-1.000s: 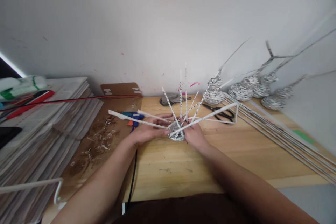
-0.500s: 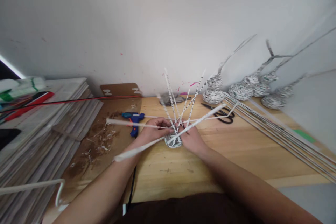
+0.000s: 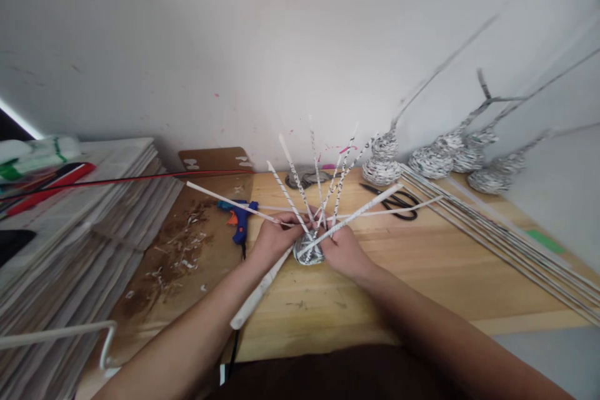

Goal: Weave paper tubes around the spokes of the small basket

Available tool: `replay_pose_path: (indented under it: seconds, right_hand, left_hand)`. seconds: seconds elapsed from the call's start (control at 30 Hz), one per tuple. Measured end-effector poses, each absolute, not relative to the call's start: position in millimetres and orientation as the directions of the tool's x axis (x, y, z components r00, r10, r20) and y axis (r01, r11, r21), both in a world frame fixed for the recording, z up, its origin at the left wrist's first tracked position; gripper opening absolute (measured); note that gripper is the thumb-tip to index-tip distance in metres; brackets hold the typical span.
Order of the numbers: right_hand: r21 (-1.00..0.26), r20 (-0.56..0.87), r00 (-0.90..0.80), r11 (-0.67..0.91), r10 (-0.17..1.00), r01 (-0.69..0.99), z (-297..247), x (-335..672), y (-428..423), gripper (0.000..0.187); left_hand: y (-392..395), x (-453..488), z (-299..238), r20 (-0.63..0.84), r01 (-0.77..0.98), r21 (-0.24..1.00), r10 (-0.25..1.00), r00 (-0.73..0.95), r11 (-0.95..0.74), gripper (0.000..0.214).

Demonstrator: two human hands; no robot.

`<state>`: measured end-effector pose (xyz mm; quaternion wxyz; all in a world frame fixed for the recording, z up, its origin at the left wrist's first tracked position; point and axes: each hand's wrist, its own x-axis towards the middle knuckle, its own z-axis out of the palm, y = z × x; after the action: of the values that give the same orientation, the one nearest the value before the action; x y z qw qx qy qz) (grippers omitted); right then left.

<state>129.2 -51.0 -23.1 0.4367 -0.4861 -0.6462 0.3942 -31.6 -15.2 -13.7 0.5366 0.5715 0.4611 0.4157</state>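
Between my hands a small round piece woven from rolled newspaper point(image 3: 309, 254) rests on the wooden table, with several paper tubes fanning upward and outward from it. My left hand point(image 3: 277, 240) is closed at its left rim, the fingers pinching a paper tube point(image 3: 225, 201) that points out to the left. Beneath that wrist, a thicker white tube point(image 3: 255, 297) slants toward the table's front. My right hand point(image 3: 344, 249) is closed against the right side, partly hidden behind a long white tube point(image 3: 370, 205); its fingertips press among the tubes.
A blue glue gun point(image 3: 240, 220) lies left of my hands, and black scissors point(image 3: 396, 203) lie to the right. Woven gourd shapes point(image 3: 430, 162) stand along the wall. Long paper tubes point(image 3: 497, 237) lie at the right, a newspaper stack point(image 3: 117, 219) at the left.
The thick white tube at the left has swung downward toward the table's front. Several upright tubes have shifted and spread. My hands have stayed nearly in place around the woven piece.
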Motion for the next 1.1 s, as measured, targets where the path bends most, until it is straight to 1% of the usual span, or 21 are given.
replay_pose_path:
  seconds: [0.07, 0.17, 0.27, 0.33, 0.4, 0.5, 0.6, 0.7, 0.77, 0.83, 0.97, 1.03, 1.1]
  right_hand:
    - [-0.930, 0.185, -0.146, 0.221, 0.972, 0.295, -23.5, 130.0, -50.7, 0.040]
    - [-0.926, 0.190, -0.156, 0.230, 0.969, 0.300, -23.8, 130.4, -50.1, 0.040]
    - [-0.923, 0.213, -0.162, 0.253, 0.964, 0.289, -22.8, 128.9, -51.1, 0.038]
    - [-0.927, 0.199, -0.140, 0.233, 0.970, 0.293, -22.0, 127.2, -52.8, 0.036]
    - [-0.933, 0.180, -0.115, 0.207, 0.977, 0.295, -21.7, 125.6, -54.7, 0.035]
    - [-0.930, 0.188, -0.135, 0.220, 0.973, 0.294, -22.8, 124.9, -56.1, 0.035]
    - [-0.926, 0.174, -0.137, 0.209, 0.975, 0.313, -25.2, 126.3, -55.1, 0.039]
    - [-0.928, 0.127, -0.108, 0.157, 0.986, 0.337, -27.7, 127.6, -53.4, 0.043]
    - [-0.942, 0.093, -0.091, 0.117, 0.992, 0.314, -29.0, 127.1, -53.0, 0.044]
    - [-0.962, 0.085, -0.076, 0.101, 0.993, 0.252, -30.2, 125.4, -53.3, 0.042]
    - [-0.982, 0.126, -0.063, 0.133, 0.990, 0.131, -32.3, 121.0, -54.8, 0.026]
    - [-0.983, 0.128, -0.023, 0.130, 0.992, 0.126, -33.0, 119.5, -55.3, 0.023]
    - [-0.983, 0.130, 0.024, 0.126, 0.991, 0.137, -33.1, 118.3, -55.8, 0.021]
  left_hand:
    - [-15.8, -32.3, -10.4, -0.005, 0.079, 0.997, 0.972, 0.235, -0.014, 0.028]
    - [-16.4, -35.6, -5.2, 0.000, 0.134, 0.990, 0.955, 0.296, -0.041, 0.026]
    - [-18.1, -37.7, -2.8, 0.001, 0.153, 0.987, 0.939, 0.344, -0.057, 0.024]
    - [-19.8, -37.9, -2.8, 0.034, 0.156, 0.983, 0.937, 0.347, -0.093, 0.020]
    - [-21.5, -37.9, -3.0, 0.079, 0.227, 0.960, 0.937, 0.339, -0.163, 0.017]
    - [-22.7, -38.8, -2.6, 0.116, 0.366, 0.899, 0.938, 0.327, -0.239, 0.019]
    - [-21.9, -39.9, -2.4, 0.099, 0.382, 0.895, 0.936, 0.339, -0.232, 0.021]
    - [-21.1, -40.1, -2.9, 0.085, 0.368, 0.904, 0.935, 0.346, -0.218, 0.021]
    - [-21.2, -39.9, -2.7, 0.079, 0.375, 0.901, 0.934, 0.349, -0.216, 0.021]
    - [-21.9, -39.8, -1.9, 0.074, 0.403, 0.887, 0.933, 0.353, -0.223, 0.022]
    - [-23.6, -39.8, 0.3, 0.112, 0.453, 0.846, 0.925, 0.364, -0.281, 0.028]
    - [-24.0, -39.7, 0.6, 0.116, 0.457, 0.842, 0.922, 0.368, -0.288, 0.030]
    - [-24.0, -39.2, 0.4, 0.096, 0.442, 0.859, 0.930, 0.354, -0.257, 0.028]
